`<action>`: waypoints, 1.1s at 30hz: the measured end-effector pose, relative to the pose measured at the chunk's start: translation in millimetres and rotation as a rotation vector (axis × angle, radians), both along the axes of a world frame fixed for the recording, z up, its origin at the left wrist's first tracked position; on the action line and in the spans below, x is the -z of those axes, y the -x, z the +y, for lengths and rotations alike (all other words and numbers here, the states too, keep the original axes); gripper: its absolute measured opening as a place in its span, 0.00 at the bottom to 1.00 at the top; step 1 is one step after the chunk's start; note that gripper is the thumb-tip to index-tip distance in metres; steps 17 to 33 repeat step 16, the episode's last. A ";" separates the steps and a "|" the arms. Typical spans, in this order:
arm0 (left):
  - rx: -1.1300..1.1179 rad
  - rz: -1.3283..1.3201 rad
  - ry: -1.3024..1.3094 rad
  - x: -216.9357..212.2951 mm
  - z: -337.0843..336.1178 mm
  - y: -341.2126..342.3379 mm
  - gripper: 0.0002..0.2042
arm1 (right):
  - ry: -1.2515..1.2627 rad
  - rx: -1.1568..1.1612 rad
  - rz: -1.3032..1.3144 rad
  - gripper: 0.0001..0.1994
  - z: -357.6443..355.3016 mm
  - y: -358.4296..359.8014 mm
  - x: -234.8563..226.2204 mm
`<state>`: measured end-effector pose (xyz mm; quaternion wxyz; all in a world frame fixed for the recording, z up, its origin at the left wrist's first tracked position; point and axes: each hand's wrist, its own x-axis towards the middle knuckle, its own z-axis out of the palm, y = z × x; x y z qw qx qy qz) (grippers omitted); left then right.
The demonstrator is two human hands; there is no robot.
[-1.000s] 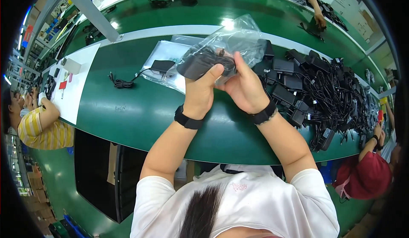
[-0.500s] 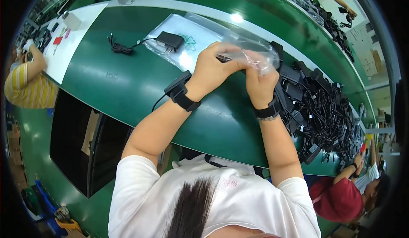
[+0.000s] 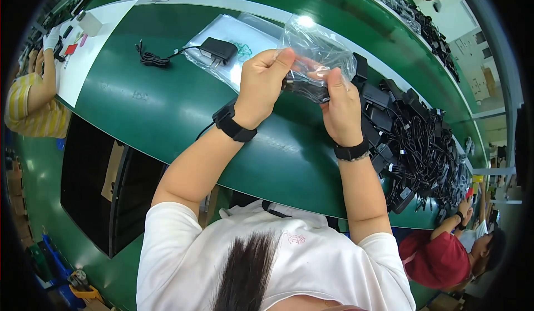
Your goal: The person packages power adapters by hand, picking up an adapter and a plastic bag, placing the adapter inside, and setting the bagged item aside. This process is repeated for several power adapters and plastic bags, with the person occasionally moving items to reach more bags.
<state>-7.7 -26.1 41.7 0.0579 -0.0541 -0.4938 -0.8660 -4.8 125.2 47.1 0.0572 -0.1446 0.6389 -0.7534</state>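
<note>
Between my two hands is a clear plastic bag [image 3: 312, 37] with a black item [image 3: 309, 90] in its lower part, seemingly a power adapter. Its outline is partly hidden by fingers and film. My left hand [image 3: 260, 85] pinches the bag's left side, thumb on top. At the right side, my right hand [image 3: 342, 110] grips the film with thumb and fingers. Left of my hands, a black power adapter [image 3: 218, 49] with a coiled cord [image 3: 153, 59] lies partly on a stack of flat clear bags [image 3: 203, 33].
A heap of black adapters and tangled cords [image 3: 417, 149] covers the green table [image 3: 167, 105] to my right. A white sheet [image 3: 100, 44] lies at the far left beside a person in a yellow striped top [image 3: 36, 108]. Another person in red [image 3: 439, 258] works at the right.
The bag has spread upward, and the black item shows more clearly low inside it. My hands have turned, thumbs now on top. The hand at the far upper right has moved left.
</note>
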 end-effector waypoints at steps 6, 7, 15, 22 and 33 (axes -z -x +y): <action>0.005 0.001 0.010 11.6 1.7 4.1 0.11 | 0.121 0.113 -0.088 0.20 -6.5 -6.5 -5.6; 0.052 -0.020 0.012 11.9 2.9 5.1 0.10 | 0.089 0.116 -0.069 0.19 -2.6 -3.5 -2.7; 0.223 -0.170 0.109 12.9 -7.3 13.6 0.09 | -0.043 0.220 0.057 0.19 -5.2 -10.6 -0.1; 0.180 -0.111 0.152 18.4 -7.3 14.8 0.09 | -0.009 0.193 0.058 0.20 -5.2 -9.7 -1.0; 0.180 -0.111 0.152 18.4 -7.3 14.8 0.09 | -0.009 0.193 0.058 0.20 -5.2 -9.7 -1.0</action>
